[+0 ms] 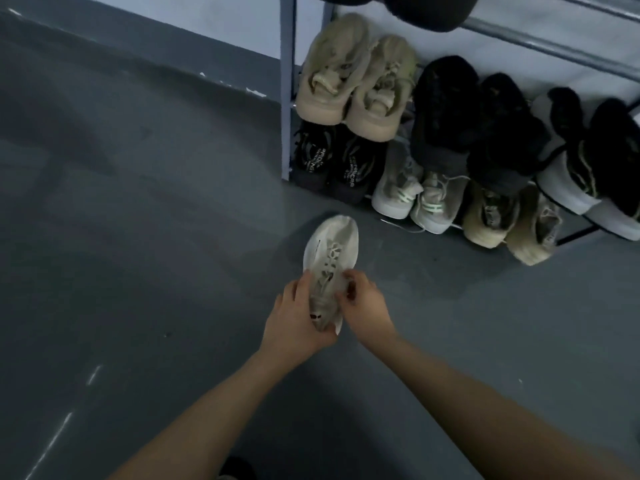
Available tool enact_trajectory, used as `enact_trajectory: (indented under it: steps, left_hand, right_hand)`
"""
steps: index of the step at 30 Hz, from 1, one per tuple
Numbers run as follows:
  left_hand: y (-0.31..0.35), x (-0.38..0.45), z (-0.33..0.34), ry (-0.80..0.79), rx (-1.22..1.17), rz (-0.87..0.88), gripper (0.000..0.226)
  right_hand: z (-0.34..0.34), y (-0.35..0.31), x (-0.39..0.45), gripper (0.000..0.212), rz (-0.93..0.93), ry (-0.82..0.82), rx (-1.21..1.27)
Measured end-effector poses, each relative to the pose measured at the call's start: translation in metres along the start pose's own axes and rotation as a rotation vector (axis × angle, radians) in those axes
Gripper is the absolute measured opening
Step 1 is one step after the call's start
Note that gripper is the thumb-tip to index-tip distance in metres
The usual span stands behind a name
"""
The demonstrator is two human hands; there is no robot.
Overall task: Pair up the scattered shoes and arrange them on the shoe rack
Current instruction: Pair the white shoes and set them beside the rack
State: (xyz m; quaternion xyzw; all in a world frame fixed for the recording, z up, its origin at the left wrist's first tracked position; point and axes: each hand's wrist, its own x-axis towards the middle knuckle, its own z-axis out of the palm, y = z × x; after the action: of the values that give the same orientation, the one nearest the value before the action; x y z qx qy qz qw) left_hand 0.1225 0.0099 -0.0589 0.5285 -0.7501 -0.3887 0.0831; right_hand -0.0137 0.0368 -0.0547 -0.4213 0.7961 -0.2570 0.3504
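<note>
both hands (298, 317) around pale, perforated sneaker (330, 258)

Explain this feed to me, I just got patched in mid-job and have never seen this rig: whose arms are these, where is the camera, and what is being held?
There is no machine here. A person wears one wide-angle camera on the head, looking forward and down, so the two bare arms reaching in from the bottom are their own.

Both hands hold one pale sneaker, toe pointing away, over the grey floor. The left hand wraps its heel end; the fingers of the right hand pinch its side near the laces. Whether it touches the floor, I cannot tell.

Ahead to the right stands the shoe rack. On a shelf sit a beige pair, fuzzy black shoes and a black and white pair. Below are a black pair, a white pair with green stripes and a tan pair.
</note>
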Motion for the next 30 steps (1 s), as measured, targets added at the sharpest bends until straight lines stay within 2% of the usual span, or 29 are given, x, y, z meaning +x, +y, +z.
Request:
enact_trajectory:
  steps: [3,6,12,14,17,20,22,24,27,30]
  left_hand:
    - [0.026,-0.004,0.015,-0.024,0.021,0.129,0.089]
    - [0.061,-0.009,0.034,-0.061,0.129,0.259,0.081]
    - [0.132,-0.030,0.082,-0.176,0.204,0.408,0.108]
    - [0.153,-0.037,0.097,-0.189,0.232,0.424,0.108]
    - [0.176,-0.044,0.128,-0.167,0.236,0.430,0.100]
    - [0.186,-0.050,0.168,-0.270,0.258,0.415,0.094]
    - [0.188,-0.056,0.191,-0.355,0.351,0.406,0.092]
    - [0.188,-0.060,0.202,-0.349,0.480,0.425,0.090]
    - [0.194,-0.061,0.212,-0.239,0.582,0.628,0.076]
    - [0.230,-0.055,0.230,-0.250,0.568,0.792,0.063]
  right_hand:
    - [-0.028,0.019,-0.018,0.039,0.030,0.089,-0.052]
    - [-0.061,0.037,-0.040,0.038,0.070,0.235,0.000]
    - [-0.134,0.084,-0.081,0.039,0.118,0.429,0.100]
    - [-0.150,0.102,-0.091,0.037,0.131,0.457,0.125]
    - [-0.170,0.132,-0.100,0.034,0.152,0.445,0.114]
    - [-0.187,0.174,-0.109,0.035,0.235,0.335,0.089]
    - [-0.194,0.203,-0.117,0.036,0.285,0.272,0.106]
    - [-0.195,0.229,-0.125,0.035,0.305,0.259,0.132]
    - [-0.195,0.258,-0.137,0.032,0.346,0.406,0.158]
    - [-0.211,0.282,-0.146,0.032,0.372,0.652,0.136]
